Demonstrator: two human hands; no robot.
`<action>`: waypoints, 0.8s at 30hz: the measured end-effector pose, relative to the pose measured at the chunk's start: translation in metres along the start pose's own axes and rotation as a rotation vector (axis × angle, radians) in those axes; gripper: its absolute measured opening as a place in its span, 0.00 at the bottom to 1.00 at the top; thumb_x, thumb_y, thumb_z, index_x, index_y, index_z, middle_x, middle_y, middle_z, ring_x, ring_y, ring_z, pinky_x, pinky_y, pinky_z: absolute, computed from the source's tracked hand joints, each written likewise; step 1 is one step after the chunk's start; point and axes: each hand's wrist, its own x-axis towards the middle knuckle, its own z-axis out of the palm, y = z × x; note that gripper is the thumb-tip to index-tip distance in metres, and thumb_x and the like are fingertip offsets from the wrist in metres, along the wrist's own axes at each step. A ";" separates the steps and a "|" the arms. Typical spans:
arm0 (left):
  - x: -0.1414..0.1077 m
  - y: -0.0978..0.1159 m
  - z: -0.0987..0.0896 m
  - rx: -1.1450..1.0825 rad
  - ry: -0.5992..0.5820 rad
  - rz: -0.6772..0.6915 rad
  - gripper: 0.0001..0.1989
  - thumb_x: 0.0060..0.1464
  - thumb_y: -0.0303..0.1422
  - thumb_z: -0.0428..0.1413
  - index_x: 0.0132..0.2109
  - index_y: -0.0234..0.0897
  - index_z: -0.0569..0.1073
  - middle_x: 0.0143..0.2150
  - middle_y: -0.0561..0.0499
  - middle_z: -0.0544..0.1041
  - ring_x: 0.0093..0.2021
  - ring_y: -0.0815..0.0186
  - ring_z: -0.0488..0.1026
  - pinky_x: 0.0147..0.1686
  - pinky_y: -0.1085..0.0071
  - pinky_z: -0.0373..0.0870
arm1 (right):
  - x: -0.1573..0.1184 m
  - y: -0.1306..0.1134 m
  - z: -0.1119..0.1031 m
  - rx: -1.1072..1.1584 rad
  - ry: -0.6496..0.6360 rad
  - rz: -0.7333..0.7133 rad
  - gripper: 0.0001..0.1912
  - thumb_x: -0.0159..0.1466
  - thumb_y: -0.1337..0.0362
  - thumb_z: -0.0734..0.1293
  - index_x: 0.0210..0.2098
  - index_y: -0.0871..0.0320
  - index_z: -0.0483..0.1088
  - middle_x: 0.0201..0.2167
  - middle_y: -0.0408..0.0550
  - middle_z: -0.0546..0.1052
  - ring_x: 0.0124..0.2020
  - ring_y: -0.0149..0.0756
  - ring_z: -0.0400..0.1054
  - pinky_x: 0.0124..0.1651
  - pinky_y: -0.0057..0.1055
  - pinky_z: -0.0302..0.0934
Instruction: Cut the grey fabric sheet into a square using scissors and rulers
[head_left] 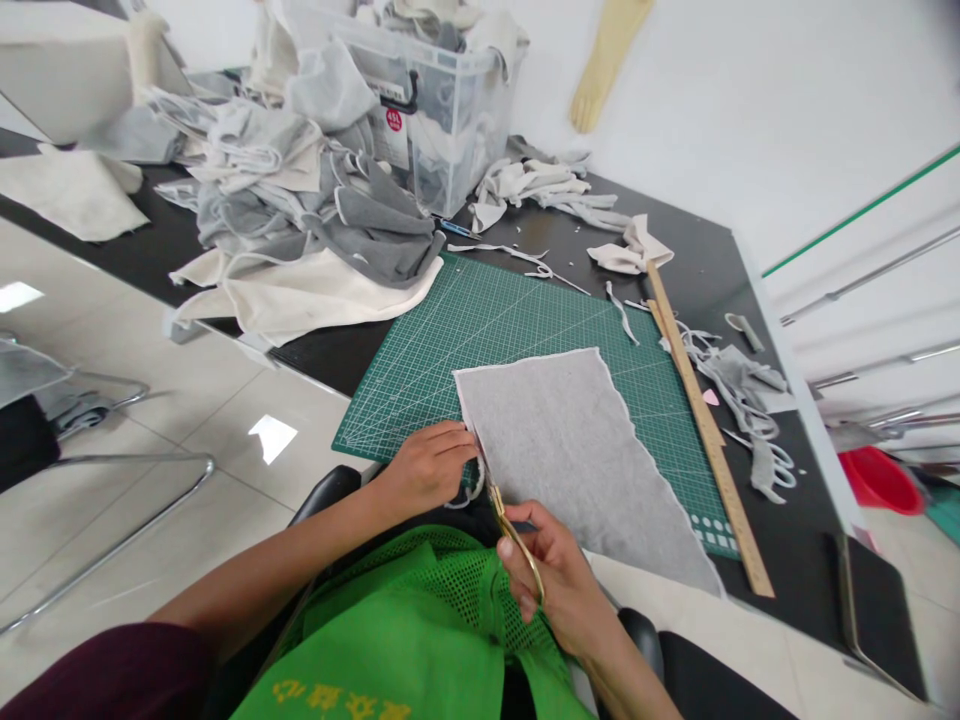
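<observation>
A grey piece of cloth (577,450) with a pale edge lies over the front of the green cutting mat (487,310), and its lower corner hangs past the table edge. My left hand (429,468) is closed, fingers pinching the cloth's left edge. A narrow pale strip (478,488) dangles below those fingers. In my right hand (559,570) is a pair of scissors (498,503) with gold-coloured handles, fingers in the loops. The blades point up along the cloth's left edge, close to my left fingertips; their tips are partly hidden.
A wooden ruler (705,425) lies across the mat's right side, beside loose cloth scraps (742,380). At the back left, a heap of grey and cream cloth (262,190) sits against a clear plastic box (465,130). A blue-handled tool (456,229) lies near the box.
</observation>
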 end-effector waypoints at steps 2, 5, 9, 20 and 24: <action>0.001 0.000 0.000 0.000 0.003 -0.006 0.17 0.56 0.16 0.50 0.46 0.35 0.78 0.44 0.46 0.82 0.47 0.63 0.80 0.55 0.60 0.79 | 0.001 0.000 0.000 0.018 0.012 0.002 0.24 0.64 0.45 0.73 0.48 0.56 0.66 0.16 0.29 0.62 0.12 0.21 0.52 0.15 0.18 0.51; -0.001 -0.001 0.001 -0.021 0.012 -0.011 0.17 0.55 0.16 0.50 0.45 0.35 0.78 0.44 0.45 0.82 0.47 0.63 0.80 0.55 0.61 0.79 | 0.004 0.000 0.002 0.055 0.020 0.011 0.25 0.63 0.44 0.73 0.46 0.55 0.65 0.16 0.28 0.62 0.12 0.21 0.50 0.14 0.19 0.53; -0.006 -0.004 0.005 -0.068 0.028 -0.019 0.16 0.56 0.16 0.51 0.46 0.35 0.78 0.45 0.45 0.82 0.48 0.62 0.79 0.54 0.61 0.79 | 0.013 -0.004 0.004 0.092 0.029 0.001 0.24 0.62 0.44 0.73 0.44 0.54 0.64 0.17 0.29 0.63 0.12 0.21 0.50 0.13 0.18 0.53; -0.004 -0.004 0.004 -0.110 0.050 -0.031 0.15 0.58 0.18 0.50 0.46 0.36 0.78 0.44 0.45 0.82 0.48 0.62 0.79 0.50 0.62 0.80 | 0.021 -0.007 0.005 0.029 0.016 -0.032 0.23 0.64 0.44 0.72 0.44 0.54 0.64 0.18 0.29 0.62 0.13 0.21 0.51 0.15 0.18 0.54; -0.003 -0.003 0.003 -0.100 0.029 -0.030 0.16 0.58 0.18 0.50 0.46 0.36 0.77 0.44 0.45 0.82 0.47 0.62 0.78 0.50 0.61 0.80 | 0.019 -0.009 0.007 0.030 -0.005 -0.054 0.22 0.66 0.46 0.71 0.45 0.55 0.64 0.19 0.28 0.61 0.13 0.20 0.50 0.15 0.17 0.52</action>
